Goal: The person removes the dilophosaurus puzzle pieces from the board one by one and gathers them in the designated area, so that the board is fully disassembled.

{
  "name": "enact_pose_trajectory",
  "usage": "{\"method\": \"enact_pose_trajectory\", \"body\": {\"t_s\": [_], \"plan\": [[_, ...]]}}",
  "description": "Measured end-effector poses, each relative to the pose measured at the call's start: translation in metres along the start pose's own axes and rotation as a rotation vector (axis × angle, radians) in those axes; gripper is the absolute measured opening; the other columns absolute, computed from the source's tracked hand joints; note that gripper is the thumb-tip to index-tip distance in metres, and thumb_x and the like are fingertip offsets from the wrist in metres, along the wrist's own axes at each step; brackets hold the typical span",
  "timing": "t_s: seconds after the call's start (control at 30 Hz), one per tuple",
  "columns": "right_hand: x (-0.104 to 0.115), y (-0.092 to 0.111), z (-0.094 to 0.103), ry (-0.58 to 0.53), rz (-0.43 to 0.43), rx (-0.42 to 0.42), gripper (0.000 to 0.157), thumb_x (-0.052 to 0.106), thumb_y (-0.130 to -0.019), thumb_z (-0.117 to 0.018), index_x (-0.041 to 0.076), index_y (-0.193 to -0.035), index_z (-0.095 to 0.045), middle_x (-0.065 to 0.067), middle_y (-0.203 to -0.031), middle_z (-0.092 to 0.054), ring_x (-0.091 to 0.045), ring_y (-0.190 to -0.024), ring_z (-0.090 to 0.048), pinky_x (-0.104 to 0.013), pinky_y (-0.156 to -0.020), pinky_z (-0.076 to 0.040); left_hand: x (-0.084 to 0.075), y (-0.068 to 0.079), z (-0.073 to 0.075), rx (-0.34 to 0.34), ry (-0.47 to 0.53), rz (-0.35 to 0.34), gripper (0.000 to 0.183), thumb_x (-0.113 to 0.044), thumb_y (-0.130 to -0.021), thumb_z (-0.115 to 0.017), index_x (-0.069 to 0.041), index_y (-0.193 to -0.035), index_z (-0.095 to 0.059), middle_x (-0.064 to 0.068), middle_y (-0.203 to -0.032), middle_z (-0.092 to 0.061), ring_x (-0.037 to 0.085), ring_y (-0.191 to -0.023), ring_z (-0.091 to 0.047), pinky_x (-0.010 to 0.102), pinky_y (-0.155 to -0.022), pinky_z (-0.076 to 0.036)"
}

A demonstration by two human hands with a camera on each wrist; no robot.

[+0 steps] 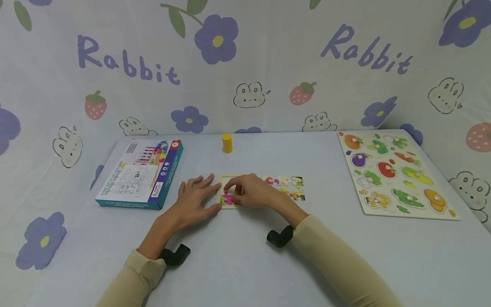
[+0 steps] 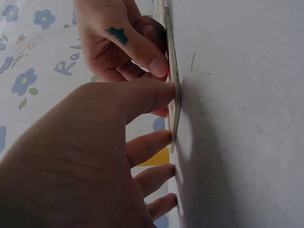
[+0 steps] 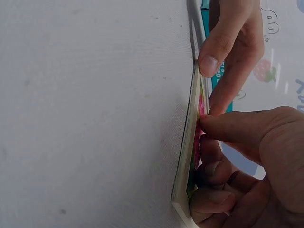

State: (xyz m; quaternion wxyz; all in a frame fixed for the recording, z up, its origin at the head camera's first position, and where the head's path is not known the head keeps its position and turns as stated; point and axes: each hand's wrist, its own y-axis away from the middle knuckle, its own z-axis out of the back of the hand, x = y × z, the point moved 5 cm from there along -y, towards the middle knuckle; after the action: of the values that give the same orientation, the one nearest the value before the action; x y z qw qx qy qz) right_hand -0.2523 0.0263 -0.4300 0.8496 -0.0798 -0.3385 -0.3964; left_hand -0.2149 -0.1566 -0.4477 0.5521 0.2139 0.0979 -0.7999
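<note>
A thin wooden puzzle board [image 1: 230,207] lies in front of me, its middle hidden by my right hand [image 1: 249,190]. That hand has curled fingers, and its thumb and fingertips pinch a pink puzzle piece [image 3: 202,102] low against the board, mostly covered by the fingers. My left hand [image 1: 197,198] is spread on the left; its thumb [image 2: 156,95] and index finger touch the board's edge, and the other fingertips rest on the table. Colourful puzzle pieces [image 1: 298,187] sit in rows right of the right hand.
At the left lies a teal-edged box [image 1: 168,179]. Behind the board stands a yellow cylinder [image 1: 227,143]. A vegetable peg puzzle [image 1: 387,209] lies at the right. Black wrist devices [image 1: 280,237] are on both arms. A printed cloth [image 1: 264,51] hangs behind the table.
</note>
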Motion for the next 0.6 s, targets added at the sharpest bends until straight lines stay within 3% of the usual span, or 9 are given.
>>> {"method": "enact_pose_trajectory", "body": {"t_s": [0.23,0.6], "plan": [[0.0005,-0.0030,-0.0003,0.017,-0.022,0.028,0.028,0.012,-0.100,-0.071,0.013,-0.127,-0.075,-0.002,-0.087,-0.072,-0.012,-0.081,-0.060,-0.021,-0.075,-0.049,0.0008,-0.0005,0.0002,-0.002,-0.001,0.000,0.068,-0.046,-0.097,-0.067,-0.022,-0.159,-0.051,0.010,-0.177,-0.029,0.044,-0.163,-0.021,0.080,-0.127,-0.005],[0.0004,-0.0053,0.0048,-0.055,-0.106,0.063,0.027,0.008,-0.100,-0.068,0.014,-0.126,-0.073,-0.005,-0.093,-0.071,-0.015,-0.082,-0.059,-0.022,-0.074,-0.048,-0.0006,-0.0010,0.0001,-0.013,-0.003,-0.006,0.068,-0.046,-0.097,-0.067,-0.022,-0.159,-0.051,0.010,-0.176,-0.030,0.044,-0.163,-0.021,0.080,-0.127,-0.005]]}}
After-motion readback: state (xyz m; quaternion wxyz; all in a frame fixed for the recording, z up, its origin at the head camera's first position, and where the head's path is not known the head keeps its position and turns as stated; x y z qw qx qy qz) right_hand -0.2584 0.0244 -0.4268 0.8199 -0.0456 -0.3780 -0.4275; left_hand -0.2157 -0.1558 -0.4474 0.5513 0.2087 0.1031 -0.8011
